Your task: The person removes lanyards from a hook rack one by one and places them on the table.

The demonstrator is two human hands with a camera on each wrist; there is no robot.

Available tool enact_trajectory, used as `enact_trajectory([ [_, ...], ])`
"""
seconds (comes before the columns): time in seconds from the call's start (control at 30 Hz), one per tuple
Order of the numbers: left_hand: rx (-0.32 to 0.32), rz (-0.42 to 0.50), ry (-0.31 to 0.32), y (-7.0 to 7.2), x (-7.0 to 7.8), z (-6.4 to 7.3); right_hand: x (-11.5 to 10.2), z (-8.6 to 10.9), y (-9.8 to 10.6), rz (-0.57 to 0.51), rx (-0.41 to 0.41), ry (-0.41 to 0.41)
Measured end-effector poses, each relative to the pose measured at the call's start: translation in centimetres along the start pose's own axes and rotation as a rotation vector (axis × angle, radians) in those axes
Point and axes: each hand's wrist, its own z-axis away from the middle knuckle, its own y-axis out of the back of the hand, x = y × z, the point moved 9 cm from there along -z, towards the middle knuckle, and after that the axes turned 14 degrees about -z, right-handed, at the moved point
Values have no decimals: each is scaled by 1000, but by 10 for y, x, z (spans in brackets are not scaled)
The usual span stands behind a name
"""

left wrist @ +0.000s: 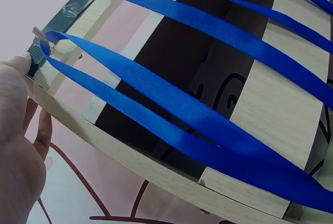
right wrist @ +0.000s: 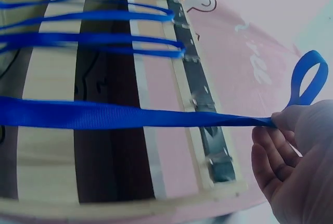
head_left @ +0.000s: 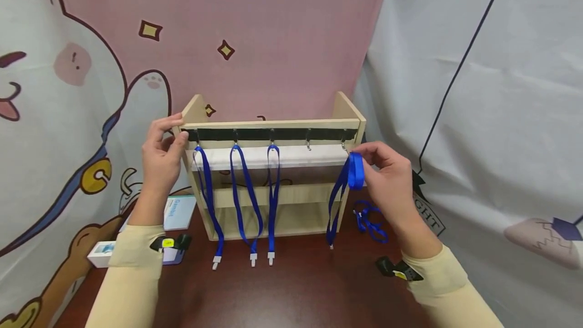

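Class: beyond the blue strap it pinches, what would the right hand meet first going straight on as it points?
Probably the rightmost hook, just ahead of the right hand, though depth is unclear.

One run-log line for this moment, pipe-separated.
left hand: grips wooden rack | right hand: pinches blue lanyard | hooks: three carry lanyards, two bare | another lanyard: on table

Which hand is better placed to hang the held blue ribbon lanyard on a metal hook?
Probably the right hand: it pinches the blue ribbon lanyard near the rightmost bare silver metal hook. The left hand grips the pale wooden rack at its opposite end.
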Motion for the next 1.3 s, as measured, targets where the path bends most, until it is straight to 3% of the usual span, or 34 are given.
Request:
enact_trajectory([
  [0.23, -2, 2, 6, 0, 1, -1, 5, -9, 32, 5, 15, -22],
  [0.57, -4, -8, 21, 2, -1, 0, 17, -5, 67, 25, 25, -100],
  [0.9, 2, 11, 15, 3, -3, 0, 28, 0, 101, 114, 90, -82],
  [1.3, -7, 3, 28, 0, -3, 0, 48, 0, 122, 164, 133, -148],
])
